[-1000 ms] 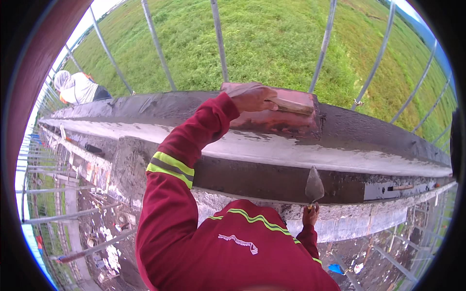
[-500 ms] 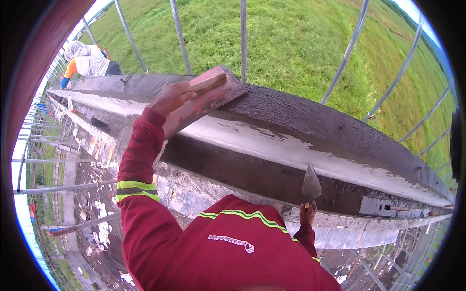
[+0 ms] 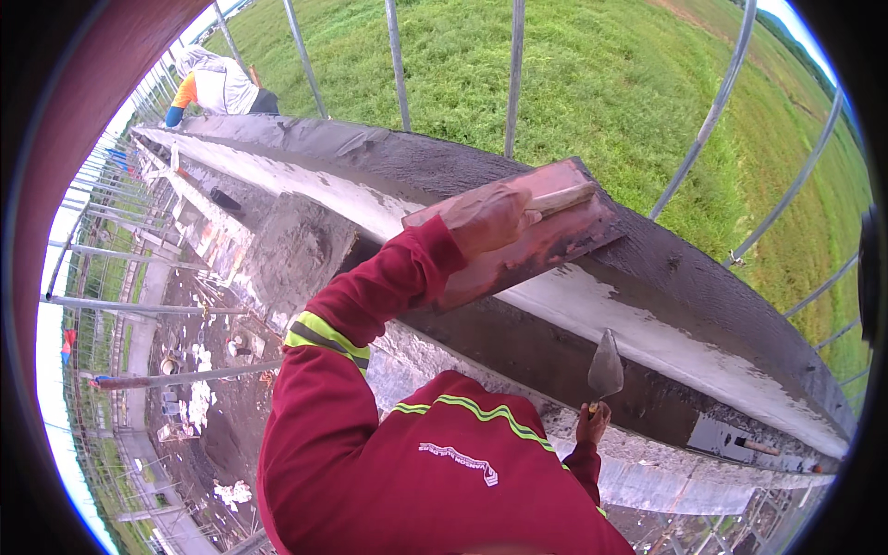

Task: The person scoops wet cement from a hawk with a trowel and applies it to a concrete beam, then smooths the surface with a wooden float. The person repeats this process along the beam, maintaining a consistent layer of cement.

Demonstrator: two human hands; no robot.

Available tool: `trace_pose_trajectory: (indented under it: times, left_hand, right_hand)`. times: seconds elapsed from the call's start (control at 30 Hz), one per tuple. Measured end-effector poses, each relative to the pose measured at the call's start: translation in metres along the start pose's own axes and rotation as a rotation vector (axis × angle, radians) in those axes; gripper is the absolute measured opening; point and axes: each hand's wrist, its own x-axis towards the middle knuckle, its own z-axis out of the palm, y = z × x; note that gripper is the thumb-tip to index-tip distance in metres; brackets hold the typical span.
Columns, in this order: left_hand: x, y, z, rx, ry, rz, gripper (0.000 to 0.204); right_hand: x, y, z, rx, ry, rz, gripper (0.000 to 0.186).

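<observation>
My left hand (image 3: 495, 220) is closed round the wooden handle of a wide reddish plastering float (image 3: 578, 242). The float lies across the top of a long ledge coated in grey wet mortar (image 3: 712, 277), its near part overhanging the white-grey wall face (image 3: 573, 291). Lower down, my right hand (image 3: 593, 424) grips a pointed trowel (image 3: 607, 370) by its handle, blade pointing up and away. The blade is over the dark, damp strip (image 3: 518, 356) below the wall face, and whether it touches is unclear.
Grey mortar is heaped on a board (image 3: 296, 240) left of my arm. A wooden-handled tool (image 3: 760, 447) lies at the strip's right end. Metal poles (image 3: 514, 83) stand beyond the ledge, before grass. A co-worker (image 3: 222, 83) leans over the far left end. Rubble-strewn ground lies below.
My left hand and the float have moved right along the ledge top. The trowel stays in my right hand, in nearly the same place. The whole view has shifted slightly.
</observation>
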Motion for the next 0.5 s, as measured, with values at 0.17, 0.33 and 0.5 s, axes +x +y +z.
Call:
trace_pose_trajectory:
  times: [0.17,0.33,0.5]
  left_hand:
    - [-0.014,-0.028,-0.021,0.023,0.044,-0.097,0.032]
    - [-0.065,-0.112,-0.07,0.193,0.131,-0.482,0.035]
    - [-0.062,-0.12,-0.082,0.119,0.127,-0.65,0.036]
  right_hand:
    - [-0.008,-0.001,-0.006,-0.056,-0.096,-0.035,0.039]
    - [-0.02,0.003,-0.004,-0.028,-0.096,-0.082,0.041]
    - [-0.023,0.005,0.002,-0.019,-0.137,0.001,0.042]
